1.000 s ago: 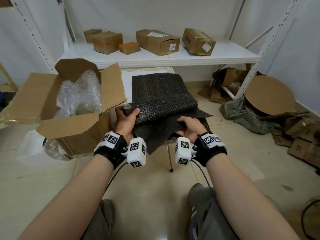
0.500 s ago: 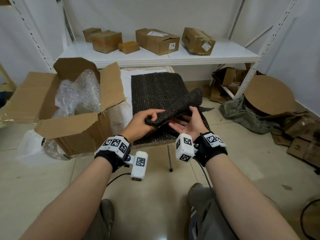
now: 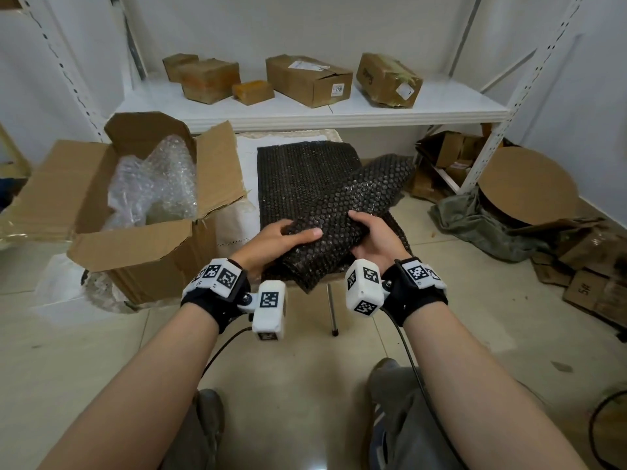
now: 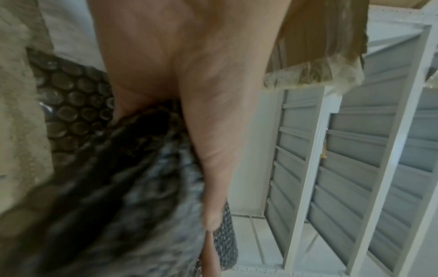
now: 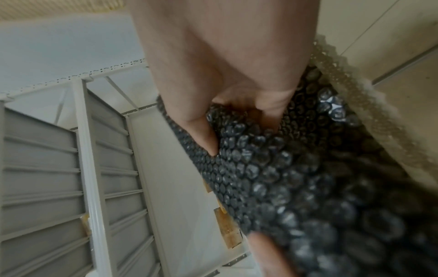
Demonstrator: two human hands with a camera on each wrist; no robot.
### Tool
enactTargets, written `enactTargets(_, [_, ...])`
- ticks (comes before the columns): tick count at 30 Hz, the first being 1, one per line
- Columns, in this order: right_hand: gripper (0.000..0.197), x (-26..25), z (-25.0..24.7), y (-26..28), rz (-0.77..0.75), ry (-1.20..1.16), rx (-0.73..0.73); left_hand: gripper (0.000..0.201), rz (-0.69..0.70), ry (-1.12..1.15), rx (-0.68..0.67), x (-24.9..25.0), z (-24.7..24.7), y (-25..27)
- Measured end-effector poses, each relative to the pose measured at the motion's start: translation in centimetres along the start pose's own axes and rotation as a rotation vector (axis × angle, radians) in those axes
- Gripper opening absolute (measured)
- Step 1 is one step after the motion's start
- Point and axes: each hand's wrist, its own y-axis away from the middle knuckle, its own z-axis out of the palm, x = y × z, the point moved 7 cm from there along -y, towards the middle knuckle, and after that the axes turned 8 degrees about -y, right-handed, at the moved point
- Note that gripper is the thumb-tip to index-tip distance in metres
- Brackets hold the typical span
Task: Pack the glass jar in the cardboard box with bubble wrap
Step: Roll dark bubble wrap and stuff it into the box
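A folded sheet of black bubble wrap (image 3: 356, 198) slants up to the far right above a flat stack of the same wrap (image 3: 298, 167). My left hand (image 3: 288, 232) holds its near left part, thumb and fingers round it. My right hand (image 3: 369, 232) grips its right edge, thumb on top. The left wrist view shows the wrap (image 4: 132, 187) running in under my left hand (image 4: 189, 93). In the right wrist view my right hand (image 5: 225, 65) pinches the wrap (image 5: 296, 187). The open cardboard box (image 3: 135, 245) stands at the left with clear bubble wrap (image 3: 152, 184) inside. No glass jar shows plainly.
A white shelf (image 3: 373, 110) behind carries several small cardboard boxes. Crumpled cloth (image 3: 481, 225), a round cardboard disc (image 3: 529, 184) and flattened boxes lie on the floor at the right. A thin metal leg (image 3: 331, 310) stands under the stack.
The held sheet went from draped over the near edge to a thin roll, and now spreads wider toward the far right. Both hands closed in on its near end.
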Motion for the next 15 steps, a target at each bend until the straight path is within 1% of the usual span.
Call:
enactTargets(1, [0.052, 0.0, 0.3, 0.3, 0.011, 0.002, -0.021, 0.06, -0.033, 0.051, -0.077, -0.2, 0.6, 0.3])
enactTargets(2, [0.052, 0.0, 0.6, 0.4, 0.015, -0.007, -0.051, 0.049, -0.048, 0.082, -0.121, -0.1, 1.0, 0.6])
enactTargets(4, [0.052, -0.3, 1.1, 1.0, 0.001, -0.033, -0.095, 0.035, -0.051, 0.098, -0.128, 0.1, 1.2, 0.9])
enactTargets(6, [0.059, -0.4, 1.1, 1.4, 0.001, -0.091, -0.127, 0.029, -0.053, 0.08, -0.119, 0.3, 0.9, 1.0])
enactTargets(8, [0.063, -0.5, 0.7, 1.5, -0.003, -0.15, -0.126, 0.029, -0.075, 0.04, -0.145, 0.2, 0.8, 1.2])
enactTargets(11, [0.067, -0.7, -0.8, 0.7, -0.031, -0.166, -0.045, 0.031, -0.106, -0.009, -0.184, -0.2, 1.0, 1.3])
enactTargets(13, [0.078, -0.8, -2.3, -0.1, -0.063, -0.121, 0.066, 0.029, -0.107, -0.032, -0.192, -0.3, 1.2, 1.3])
enactTargets(15, [0.093, -1.0, -5.4, -3.5, -0.108, -0.092, 0.156, 0.028, -0.108, -0.046, -0.195, -0.2, 1.2, 1.4])
